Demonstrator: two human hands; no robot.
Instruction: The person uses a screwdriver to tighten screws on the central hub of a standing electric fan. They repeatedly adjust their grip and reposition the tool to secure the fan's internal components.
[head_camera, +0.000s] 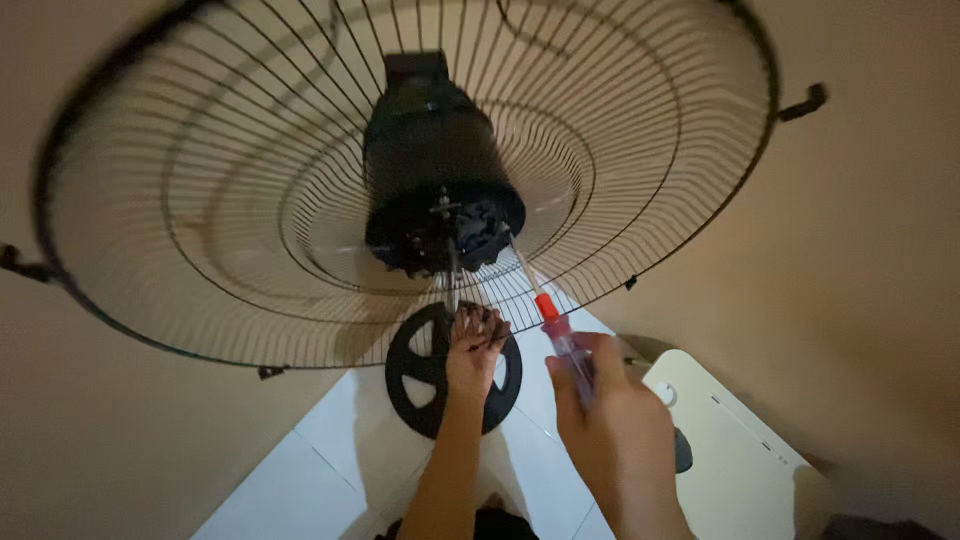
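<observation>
A person's left hand (473, 350) pinches the thin metal shaft (450, 285) below the black plastic fan motor housing (435, 170), apparently steadying it inside the round black wire guard (200, 250). The right hand (610, 420) is clenched around a clear-handled, red-collared screwdriver (555, 330), angled up at the motor. Beyond, the black round fan base (415, 375) rests on the white tiled floor (300, 480).

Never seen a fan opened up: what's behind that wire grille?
Behind the wire grille sits the black motor housing, then a beige wall. The housing hides whatever mounts it.
</observation>
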